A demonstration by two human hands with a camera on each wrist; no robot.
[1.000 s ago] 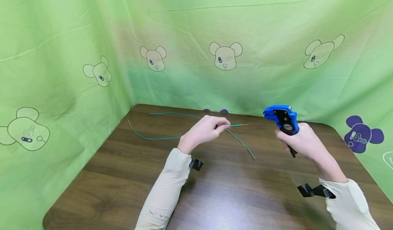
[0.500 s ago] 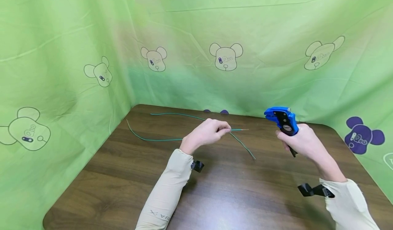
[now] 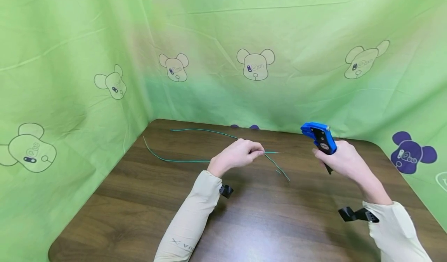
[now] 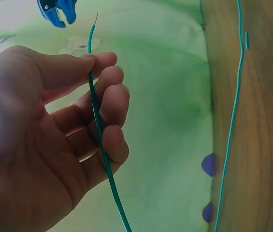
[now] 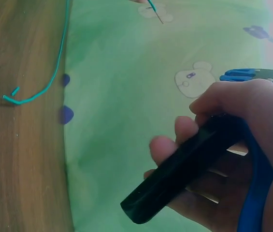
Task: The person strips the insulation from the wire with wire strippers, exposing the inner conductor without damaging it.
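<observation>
My left hand (image 3: 237, 153) pinches a thin green wire (image 4: 113, 181) between thumb and forefinger, raised above the table. A bare copper end (image 4: 96, 19) sticks out past the fingertips, and the wire's other end trails left. To the right, my right hand (image 3: 343, 159) grips a blue and black pistol-shaped wire stripper (image 3: 321, 136) by its handles. Its blue head points left, apart from the wire tip. A second green wire (image 3: 204, 130) lies on the table, partly hidden behind my left hand. Beside its near end is a short green piece of insulation (image 5: 15, 91).
Both hands are over a dark wooden table (image 3: 265, 215). A green curtain (image 3: 209, 95) with printed bear heads hangs behind it and on the sides. Tiny specks lie on the tabletop.
My left hand has come slightly nearer and rightward with the wire. A short green piece now shows on the table beside the second wire. The wire stripper has tilted slightly.
</observation>
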